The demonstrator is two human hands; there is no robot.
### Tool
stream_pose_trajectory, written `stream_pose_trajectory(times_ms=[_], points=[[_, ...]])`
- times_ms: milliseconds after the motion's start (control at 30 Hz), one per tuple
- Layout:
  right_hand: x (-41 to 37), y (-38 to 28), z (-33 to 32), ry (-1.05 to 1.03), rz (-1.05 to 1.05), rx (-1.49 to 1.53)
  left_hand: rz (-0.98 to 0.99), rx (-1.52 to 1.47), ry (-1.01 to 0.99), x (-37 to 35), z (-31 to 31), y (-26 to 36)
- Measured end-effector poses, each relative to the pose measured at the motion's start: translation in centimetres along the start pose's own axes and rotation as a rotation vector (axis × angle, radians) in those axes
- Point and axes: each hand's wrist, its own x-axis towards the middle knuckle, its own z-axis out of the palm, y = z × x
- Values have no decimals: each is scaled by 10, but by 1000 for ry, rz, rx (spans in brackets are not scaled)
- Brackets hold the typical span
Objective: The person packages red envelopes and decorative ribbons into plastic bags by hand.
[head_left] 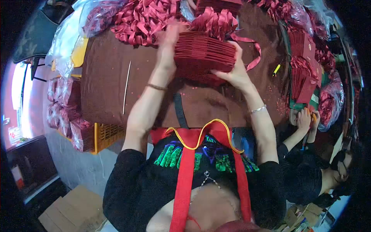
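Observation:
A thick stack of dark red folded paper pieces [205, 54] stands on the brown-covered table [108, 77] in front of me. My left hand [168, 42] is blurred and lies flat against the stack's left side. My right hand [234, 71] grips the stack's near right corner, fingers spread over its edge. A loose red ribbon [251, 46] curls off the stack beside my right hand. Both hands hold the stack between them.
Heaps of red ribbon loops [147, 17] lie at the table's far side. A thin white stick [126, 87] lies left, a yellow marker [276, 69] right. Another person's hands [305, 120] work beside red stacks [305, 73]. Yellow crate [104, 135] and bagged red goods [63, 108] stand left.

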Motion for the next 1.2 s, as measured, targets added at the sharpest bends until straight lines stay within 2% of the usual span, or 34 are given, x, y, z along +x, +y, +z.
stream_pose_trajectory(times_ms=[33, 133, 167, 200, 267, 300, 333, 400, 433, 467, 600, 633, 667, 733, 867, 900, 1067, 1133, 1200], points=[[1, 0, 1, 9, -12, 46, 80, -39, -351, 26, -34, -29], [0, -3, -4, -45, -31, -62, 150, -9, -317, 29, -29, -31], [-2, -4, -6, -34, -26, -61, 60, -63, -350, 26, -28, -26], [-2, -5, -6, -53, 5, -15, 52, -59, -361, 27, -29, -20], [1, -3, -9, -53, 35, 33, 48, 94, -455, 33, -32, -5], [3, 1, -11, -59, 7, -32, 194, 234, -507, 36, -28, 6], [4, 4, -11, -67, -19, -98, 183, 238, -519, 35, -20, 13], [3, 5, -12, -49, -63, -150, 647, 1201, -830, 31, -4, 29], [3, 2, -11, -43, -46, -173, 759, 1663, -769, 18, 6, 29], [1, -1, -11, -37, -28, -194, 885, 1837, -715, 15, 10, 24], [-3, -16, -20, -92, 12, -243, 897, 1858, -732, 20, 11, 13], [-4, -13, -20, 3, -178, -195, 892, 1845, -740, 21, 11, 14], [-3, -16, -24, 5, -179, -195, 894, 1845, -742, 21, 11, 14], [1, -32, -35, -66, -540, -609, 916, 1839, -774, 19, 9, 15], [-9, -14, -36, -66, -666, -603, 879, 1806, -785, 21, 10, 15], [-14, -14, -36, -4, -684, -607, 882, 1805, -783, 20, 10, 15], [-29, -14, -44, 134, -651, -552, 869, 1791, -776, 18, 10, 15], [-39, 0, -49, 113, -438, -540, 855, 1782, -782, 20, 9, 14], [-50, 12, -61, 106, -396, -597, 850, 1780, -779, 19, 11, 15]])
